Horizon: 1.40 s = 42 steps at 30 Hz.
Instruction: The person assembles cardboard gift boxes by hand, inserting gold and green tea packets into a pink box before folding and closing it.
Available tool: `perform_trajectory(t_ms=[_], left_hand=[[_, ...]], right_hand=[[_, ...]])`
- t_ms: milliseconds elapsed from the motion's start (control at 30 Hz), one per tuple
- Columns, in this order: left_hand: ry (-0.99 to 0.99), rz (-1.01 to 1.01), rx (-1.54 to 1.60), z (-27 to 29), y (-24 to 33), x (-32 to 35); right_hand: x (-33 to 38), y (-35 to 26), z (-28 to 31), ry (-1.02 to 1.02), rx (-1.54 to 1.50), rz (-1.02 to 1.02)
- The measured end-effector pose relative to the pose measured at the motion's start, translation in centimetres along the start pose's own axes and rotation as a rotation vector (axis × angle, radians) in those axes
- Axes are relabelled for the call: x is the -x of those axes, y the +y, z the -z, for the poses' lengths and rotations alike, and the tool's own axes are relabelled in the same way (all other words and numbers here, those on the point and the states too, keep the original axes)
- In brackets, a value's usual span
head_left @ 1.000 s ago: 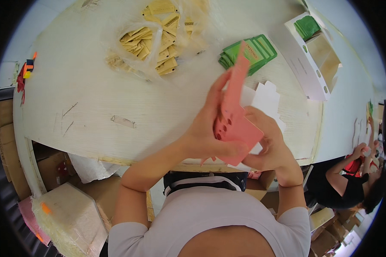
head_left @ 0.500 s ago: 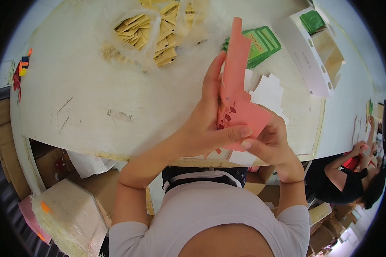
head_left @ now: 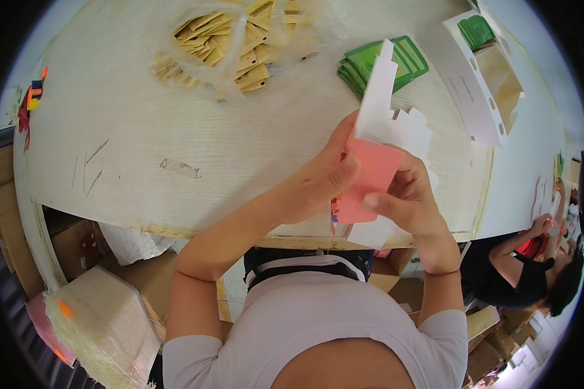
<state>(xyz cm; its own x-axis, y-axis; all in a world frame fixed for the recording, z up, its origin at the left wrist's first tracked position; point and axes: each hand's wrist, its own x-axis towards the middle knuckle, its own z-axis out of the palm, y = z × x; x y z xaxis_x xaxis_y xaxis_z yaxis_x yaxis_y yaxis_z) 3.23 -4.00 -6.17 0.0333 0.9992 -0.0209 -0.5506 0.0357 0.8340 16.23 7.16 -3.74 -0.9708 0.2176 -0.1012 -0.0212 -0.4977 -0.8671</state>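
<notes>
Between both hands, above the table's near edge, is a pink folding carton (head_left: 375,170) with a white inside. Its long flap stands up at the far end, white face showing. My left hand (head_left: 334,168) grips the carton's left side, thumb on the pink face. My right hand (head_left: 405,198) pinches the right side, thumb in front and fingers behind. White die-cut card (head_left: 412,133) lies on the table just beyond my right hand. Past the raised flap is a stack of green sachets (head_left: 396,65).
A clear plastic bag (head_left: 233,55) of yellow sachets lies at the far middle. At the far right stands an open white box (head_left: 470,91) with green sachets inside. Cardboard boxes (head_left: 78,249) sit under the table at left. Another person (head_left: 519,272) works at the right.
The carton has turned in my hands: its flap showed pink before and shows its white inside now. My left thumb has moved up and left, away from my right thumb.
</notes>
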Motion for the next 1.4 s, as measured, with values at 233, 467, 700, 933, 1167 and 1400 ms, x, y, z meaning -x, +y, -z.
perform_trajectory(t_ms=[233,467,700,933,1167,1400], left_hand=[[0.116,0.042,-0.054,0.0,-1.1,0.3],[0.135,0.01,-0.069,-0.2,-1.3,0.0],[0.164,-0.078,-0.059,-0.6,-1.2,-0.3],[0.11,-0.074,0.003,-0.8,-1.1,-0.3],[-0.063,0.056,0.103,-0.8,-0.9,0.0],[-0.225,0.178,0.088,0.2,-1.1,0.6]], right_hand=[[0.1,1.0,0.6,0.029,-0.11,0.126],[0.0,1.7,1.4,0.03,-0.099,0.177],[0.1,1.9,0.7,0.102,-0.15,0.19],[0.2,2.5,0.8,0.065,-0.236,0.137],[0.0,2.3,1.0,-0.021,-0.194,0.152],[-0.6,3.1,0.8,-0.094,-0.05,0.447]])
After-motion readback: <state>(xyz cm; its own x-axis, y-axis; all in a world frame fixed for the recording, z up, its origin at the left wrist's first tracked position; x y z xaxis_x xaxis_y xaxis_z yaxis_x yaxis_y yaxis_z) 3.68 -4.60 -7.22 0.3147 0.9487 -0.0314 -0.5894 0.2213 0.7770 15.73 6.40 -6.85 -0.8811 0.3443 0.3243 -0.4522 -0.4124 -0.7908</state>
